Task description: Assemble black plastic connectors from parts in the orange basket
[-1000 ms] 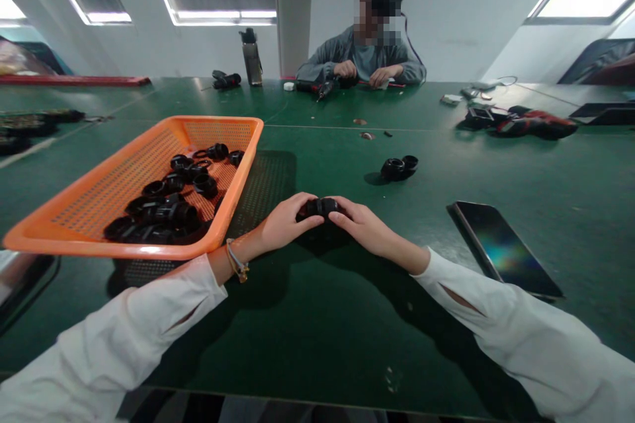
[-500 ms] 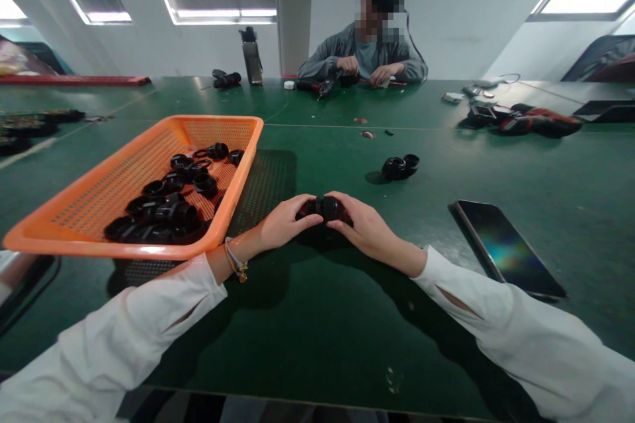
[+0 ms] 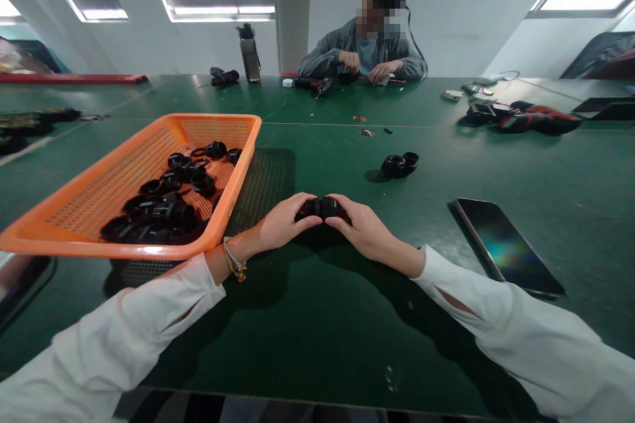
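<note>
Between my two hands is a black plastic pipe fitting, lying sideways just over the green table. My left hand is closed round its left end, thumb in front and fingers behind. Round the right end my right hand is wrapped in the same way. My fingers cover both ends, so only the ribbed middle shows. To the left, an orange plastic basket holds several similar black fittings. Beyond my right hand, another black elbow-shaped fitting lies on the table.
A phone lies to the right of my right forearm. Across the table a person sits with both hands low, near a power drill. A bottle stands at the back. Dark and red items lie far right.
Both hands keep their hold on the fitting, with the right fingers shifted very slightly. The whole view has moved a little; nothing else has visibly changed.
</note>
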Demonstrator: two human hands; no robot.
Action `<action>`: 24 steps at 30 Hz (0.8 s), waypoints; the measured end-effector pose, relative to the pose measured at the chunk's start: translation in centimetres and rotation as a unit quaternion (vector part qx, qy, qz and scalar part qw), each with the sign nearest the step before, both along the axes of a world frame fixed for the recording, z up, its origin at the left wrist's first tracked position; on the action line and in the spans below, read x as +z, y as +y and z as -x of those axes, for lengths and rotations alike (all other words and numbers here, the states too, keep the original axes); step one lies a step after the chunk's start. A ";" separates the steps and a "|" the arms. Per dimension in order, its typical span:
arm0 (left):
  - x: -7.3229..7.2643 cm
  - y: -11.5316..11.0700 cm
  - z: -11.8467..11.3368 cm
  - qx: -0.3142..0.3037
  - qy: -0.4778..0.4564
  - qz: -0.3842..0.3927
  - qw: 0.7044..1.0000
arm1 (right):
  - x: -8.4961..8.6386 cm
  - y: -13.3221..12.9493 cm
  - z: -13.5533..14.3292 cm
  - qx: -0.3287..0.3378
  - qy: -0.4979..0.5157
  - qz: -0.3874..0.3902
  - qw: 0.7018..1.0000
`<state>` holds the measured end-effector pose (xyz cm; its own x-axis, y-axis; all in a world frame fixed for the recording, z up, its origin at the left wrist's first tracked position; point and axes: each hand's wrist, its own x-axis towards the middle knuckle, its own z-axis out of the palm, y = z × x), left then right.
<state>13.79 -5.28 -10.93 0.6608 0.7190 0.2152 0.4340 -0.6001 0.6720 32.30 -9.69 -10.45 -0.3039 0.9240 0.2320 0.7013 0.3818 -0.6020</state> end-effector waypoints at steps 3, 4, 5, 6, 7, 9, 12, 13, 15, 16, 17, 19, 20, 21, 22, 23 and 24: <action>0.0 0.0 0.1 0.002 0.004 -0.007 1.000 | 0.1 -0.1 0.1 -0.002 0.017 0.019 1.000; 0.0 0.0 0.1 0.003 0.005 -0.008 1.000 | 0.2 -0.1 0.1 -0.002 0.022 0.025 0.999; 0.0 0.0 0.1 0.003 0.006 -0.009 1.000 | 0.3 -0.1 0.2 -0.002 0.026 0.031 0.999; -0.1 0.0 0.1 0.002 0.006 -0.010 1.000 | 0.4 -0.1 0.2 -0.002 0.029 0.037 0.999; -0.1 0.0 0.1 0.002 0.006 -0.011 1.000 | 0.6 -0.1 0.2 -0.003 0.030 0.045 0.999; -0.1 0.0 0.1 0.003 0.005 -0.013 1.000 | 0.8 -0.2 0.3 -0.006 0.029 0.061 0.998; 0.0 0.0 0.0 0.006 0.008 -0.014 1.000 | 1.0 -0.2 0.3 -0.007 0.031 0.072 0.997; 0.0 0.0 0.0 0.008 0.011 -0.014 1.000 | 1.1 -0.2 0.3 -0.005 0.035 0.072 0.997; 0.1 0.0 0.0 0.010 0.015 -0.016 1.000 | 1.1 -0.1 0.3 0.000 0.046 0.073 0.996; 0.1 -0.1 0.0 0.012 0.016 -0.017 1.000 | 1.1 -0.1 0.3 0.002 0.051 0.076 0.996; 0.2 -0.1 0.0 0.014 0.018 -0.017 1.000 | 1.1 -0.1 0.3 0.001 0.055 0.080 0.995; 0.2 -0.1 -0.1 0.015 0.022 -0.017 0.999 | 1.2 -0.1 0.4 -0.002 0.062 0.093 0.994; 0.2 -0.1 -0.1 0.016 0.023 -0.017 0.999 | 1.3 -0.1 0.4 -0.003 0.067 0.100 0.993; 0.2 -0.1 -0.1 0.015 0.023 -0.017 0.999 | 1.4 -0.1 0.4 -0.003 0.072 0.107 0.992; 0.2 -0.1 -0.1 0.015 0.023 -0.017 0.999 | 1.5 -0.1 0.4 -0.003 0.078 0.113 0.991; 0.1 -0.1 -0.1 0.013 0.021 -0.017 1.000 | 1.5 -0.1 0.5 -0.003 0.084 0.120 0.989; 0.1 -0.1 -0.1 0.012 0.018 -0.018 1.000 | 1.6 -0.1 0.5 -0.003 0.092 0.127 0.988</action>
<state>13.87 -5.34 -10.80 0.6512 0.7272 0.2170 0.4723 -0.6122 0.6342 31.81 -9.77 -8.87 -0.2722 0.9613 0.0424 0.5738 0.1975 -0.7948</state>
